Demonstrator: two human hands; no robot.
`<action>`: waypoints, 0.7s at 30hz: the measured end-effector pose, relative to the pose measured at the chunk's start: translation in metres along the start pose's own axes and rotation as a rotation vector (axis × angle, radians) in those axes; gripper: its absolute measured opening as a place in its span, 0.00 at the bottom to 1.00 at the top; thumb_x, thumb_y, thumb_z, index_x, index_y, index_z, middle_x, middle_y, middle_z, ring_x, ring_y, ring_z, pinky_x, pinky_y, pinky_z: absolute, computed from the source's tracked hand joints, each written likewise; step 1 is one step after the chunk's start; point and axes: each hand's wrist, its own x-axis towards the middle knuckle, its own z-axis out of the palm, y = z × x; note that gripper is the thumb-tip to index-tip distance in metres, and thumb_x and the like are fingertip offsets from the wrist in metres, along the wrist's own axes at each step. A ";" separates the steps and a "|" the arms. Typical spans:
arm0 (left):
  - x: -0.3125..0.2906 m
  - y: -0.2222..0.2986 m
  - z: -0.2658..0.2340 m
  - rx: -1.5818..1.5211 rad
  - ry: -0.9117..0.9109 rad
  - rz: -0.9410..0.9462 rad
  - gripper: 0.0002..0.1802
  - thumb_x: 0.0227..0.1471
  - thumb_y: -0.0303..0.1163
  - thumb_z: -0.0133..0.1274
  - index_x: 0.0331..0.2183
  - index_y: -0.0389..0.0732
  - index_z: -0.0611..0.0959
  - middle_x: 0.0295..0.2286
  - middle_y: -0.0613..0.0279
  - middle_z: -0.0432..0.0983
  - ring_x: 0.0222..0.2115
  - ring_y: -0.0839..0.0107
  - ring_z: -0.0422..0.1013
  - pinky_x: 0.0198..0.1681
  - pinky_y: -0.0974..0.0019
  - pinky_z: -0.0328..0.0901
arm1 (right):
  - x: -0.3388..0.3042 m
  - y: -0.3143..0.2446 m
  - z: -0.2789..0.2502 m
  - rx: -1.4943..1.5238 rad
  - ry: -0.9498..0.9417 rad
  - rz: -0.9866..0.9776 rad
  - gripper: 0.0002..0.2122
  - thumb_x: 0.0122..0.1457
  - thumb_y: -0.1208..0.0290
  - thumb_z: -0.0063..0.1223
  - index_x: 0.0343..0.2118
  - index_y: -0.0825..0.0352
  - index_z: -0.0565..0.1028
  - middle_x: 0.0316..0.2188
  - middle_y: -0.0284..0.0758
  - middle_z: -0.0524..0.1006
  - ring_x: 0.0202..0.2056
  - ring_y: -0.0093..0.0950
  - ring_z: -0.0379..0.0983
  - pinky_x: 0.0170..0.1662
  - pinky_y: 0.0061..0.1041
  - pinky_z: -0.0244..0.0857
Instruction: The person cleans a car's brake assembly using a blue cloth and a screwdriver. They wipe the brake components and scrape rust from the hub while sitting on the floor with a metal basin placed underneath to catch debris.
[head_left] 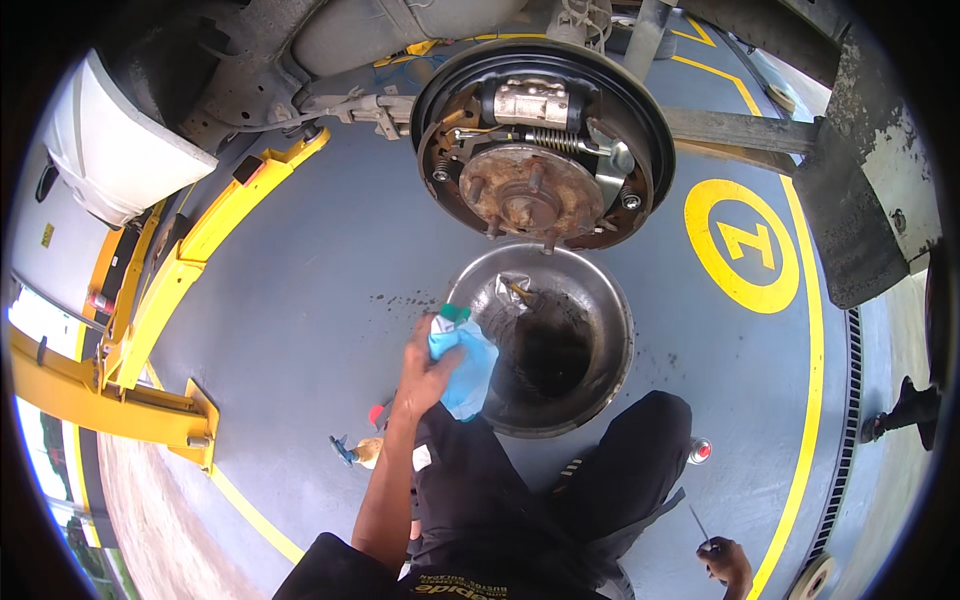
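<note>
My left hand [425, 365] is closed around a light blue cloth [468, 372], in front of the pan's left rim. Something green and white [452, 318] shows at its top; I cannot make out what it is. Low at the right, my right hand [727, 562] grips a screwdriver [699, 522] with a dark handle and thin shaft. Ahead hangs an exposed drum brake [430, 120] with a rusty hub [525, 200], a coil spring [553, 140] and a silver wheel cylinder [532, 103]. Beneath it stands a round metal pan [622, 335] holding dark residue and a brush [520, 291].
A yellow lift arm [175, 270] stands at the left. A spray bottle [368, 452] with a blue trigger is by my left leg, and a red-topped can [701, 450] by my right knee. Another person's shoe [874, 428] shows at far right beside a floor grate [845, 420].
</note>
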 end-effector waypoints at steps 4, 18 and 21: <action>0.052 0.126 -0.047 -0.564 -0.066 0.210 0.26 0.49 0.22 0.60 0.52 0.33 0.77 0.41 0.60 0.80 0.40 0.68 0.78 0.47 0.61 0.74 | -0.030 -0.154 -0.049 0.536 0.508 -0.759 0.20 0.70 0.59 0.46 0.54 0.72 0.72 0.17 0.29 0.66 0.18 0.19 0.64 0.23 0.23 0.59; 0.233 0.281 -0.037 0.148 -0.132 0.708 0.20 0.54 0.38 0.68 0.47 0.41 0.86 0.38 0.63 0.85 0.39 0.75 0.79 0.46 0.67 0.73 | -0.155 -0.550 0.005 1.398 -0.590 -1.287 0.16 0.74 0.52 0.42 0.50 0.60 0.71 0.25 0.31 0.68 0.23 0.24 0.67 0.25 0.28 0.65; 0.235 0.275 -0.043 0.163 -0.163 0.731 0.21 0.54 0.37 0.68 0.48 0.41 0.86 0.38 0.62 0.85 0.39 0.75 0.79 0.46 0.67 0.73 | -0.161 -0.580 0.018 1.544 -0.607 -1.241 0.15 0.74 0.52 0.41 0.48 0.60 0.68 0.26 0.32 0.68 0.24 0.25 0.66 0.27 0.31 0.64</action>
